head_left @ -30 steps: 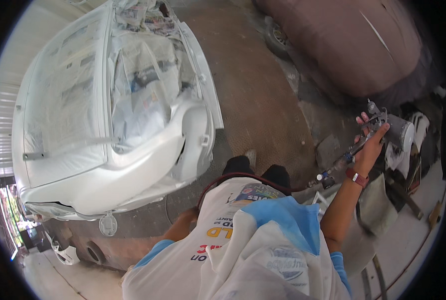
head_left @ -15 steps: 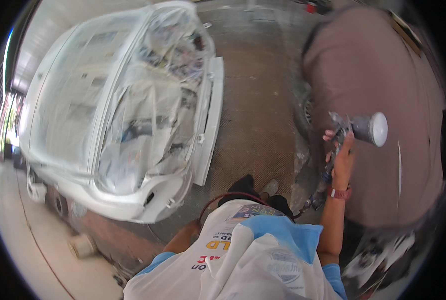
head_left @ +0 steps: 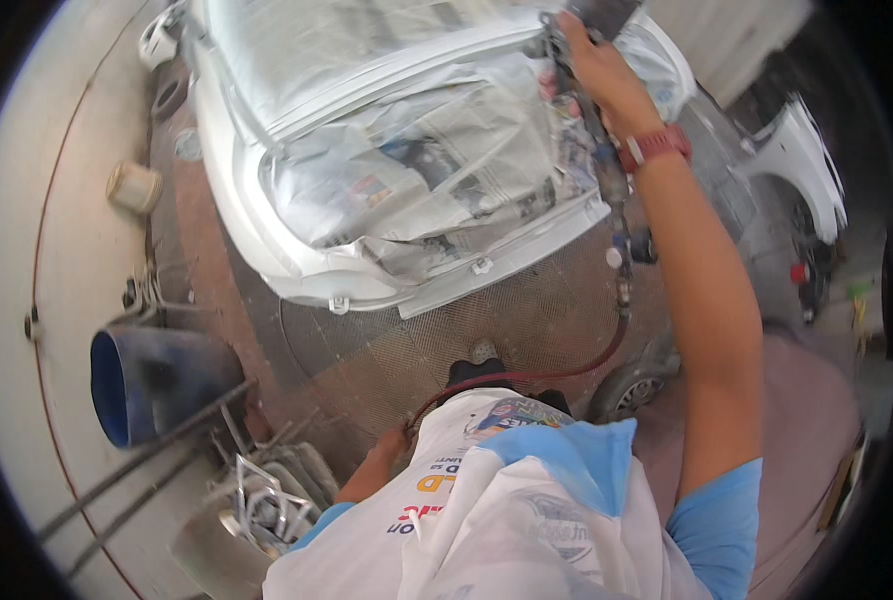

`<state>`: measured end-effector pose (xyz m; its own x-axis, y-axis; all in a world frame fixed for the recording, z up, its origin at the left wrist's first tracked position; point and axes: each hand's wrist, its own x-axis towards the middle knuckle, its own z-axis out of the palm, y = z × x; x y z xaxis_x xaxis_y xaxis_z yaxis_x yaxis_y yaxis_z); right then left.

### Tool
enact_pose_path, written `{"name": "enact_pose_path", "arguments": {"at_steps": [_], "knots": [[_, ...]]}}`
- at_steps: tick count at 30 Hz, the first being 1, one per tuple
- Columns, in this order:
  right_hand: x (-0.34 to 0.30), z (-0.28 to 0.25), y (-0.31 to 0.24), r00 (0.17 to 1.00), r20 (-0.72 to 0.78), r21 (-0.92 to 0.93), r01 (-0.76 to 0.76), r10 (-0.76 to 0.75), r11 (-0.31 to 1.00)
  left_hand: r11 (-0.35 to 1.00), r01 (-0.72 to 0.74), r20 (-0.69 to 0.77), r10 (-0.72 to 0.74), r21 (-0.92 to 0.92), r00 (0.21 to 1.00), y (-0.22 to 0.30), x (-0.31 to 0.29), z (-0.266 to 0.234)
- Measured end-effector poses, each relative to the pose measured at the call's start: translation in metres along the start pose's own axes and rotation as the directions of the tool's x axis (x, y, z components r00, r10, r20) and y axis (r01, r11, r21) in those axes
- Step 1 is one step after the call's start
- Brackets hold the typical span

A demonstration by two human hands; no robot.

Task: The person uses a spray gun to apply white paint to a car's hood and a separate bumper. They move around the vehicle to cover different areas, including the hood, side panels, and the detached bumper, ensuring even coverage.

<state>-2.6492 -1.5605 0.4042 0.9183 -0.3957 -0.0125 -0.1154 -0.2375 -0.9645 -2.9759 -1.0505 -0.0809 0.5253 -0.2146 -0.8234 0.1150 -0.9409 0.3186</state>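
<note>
My right hand (head_left: 607, 85) is raised at the end of an outstretched arm, with its fingers wrapped round a spray gun (head_left: 559, 58). The gun's dark cup is cut off by the top of the view. Just beyond it lies a white car body (head_left: 302, 275), its opening covered with newspaper (head_left: 467, 150) and clear plastic. A red air hose (head_left: 567, 372) hangs from the fittings under the gun and loops back past my waist. Low at my left side, my left hand (head_left: 397, 440) closes round the hose; its fingers are partly hidden and blurred.
To the left stand a blue drum (head_left: 172, 385), a metal stand (head_left: 237, 400) and a pale bucket (head_left: 135, 188) by the wall. A covered vehicle (head_left: 797, 420) with a wheel (head_left: 632, 390) is behind my right arm. A white fender (head_left: 802, 165) stands at the right.
My view has swung rightward, so the car body now lies ahead. My right hand has carried the spray gun from beside the covered vehicle up to the car body.
</note>
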Motion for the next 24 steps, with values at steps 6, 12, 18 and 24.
{"name": "enact_pose_path", "arguments": {"at_steps": [6, 12, 18, 24], "knots": [[0.066, 0.156, -0.054, 0.91, 0.415, -0.061, 0.025, 0.003, 0.998, 0.963, -0.018, -0.07, -0.001, -0.271, 0.998, 0.042, -0.023, 0.052], [0.053, 0.222, -0.07, 0.705, 0.709, 0.095, -0.067, -0.021, 0.993, 0.935, 0.023, -0.017, -0.031, -0.355, 0.999, 0.076, -0.058, 0.075], [0.1, 0.134, -0.037, 0.85, 0.526, -0.1, 0.031, 0.026, 0.994, 0.949, 0.052, 0.018, -0.049, -0.31, 0.999, 0.111, -0.056, 0.034], [0.178, -0.067, 0.026, 0.972, 0.229, -0.307, 0.119, -0.048, 0.944, 0.993, -0.106, -0.167, 0.095, -0.055, 0.981, 0.222, -0.036, -0.064]]}}
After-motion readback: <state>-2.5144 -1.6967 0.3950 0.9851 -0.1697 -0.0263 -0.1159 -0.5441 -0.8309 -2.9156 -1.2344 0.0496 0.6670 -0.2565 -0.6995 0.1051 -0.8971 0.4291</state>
